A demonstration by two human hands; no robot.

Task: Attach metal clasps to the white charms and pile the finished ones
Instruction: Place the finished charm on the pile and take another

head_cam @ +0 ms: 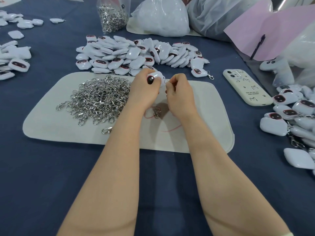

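Observation:
My left hand (144, 87) grips a white charm (154, 77) with a dark oval face, held above the pale mat (44, 126). My right hand (178, 92) pinches a small metal ring (166, 81) at the charm's right edge. A metal clasp (157, 113) hangs below my hands, over a red thread on the mat. A heap of loose clasps (97, 97) lies on the mat's left half. Beyond the mat sits a large pile of white charms (136, 53). At the right edge lies a pile of charms with clasps attached (293, 116).
A cream phone (247, 87) lies right of the mat. At the back stand a clear bag of clasps (111, 16) and white plastic bags (162, 17). More charms (13, 58) lie at the far left. A dark blue cloth (51, 176) covers the table.

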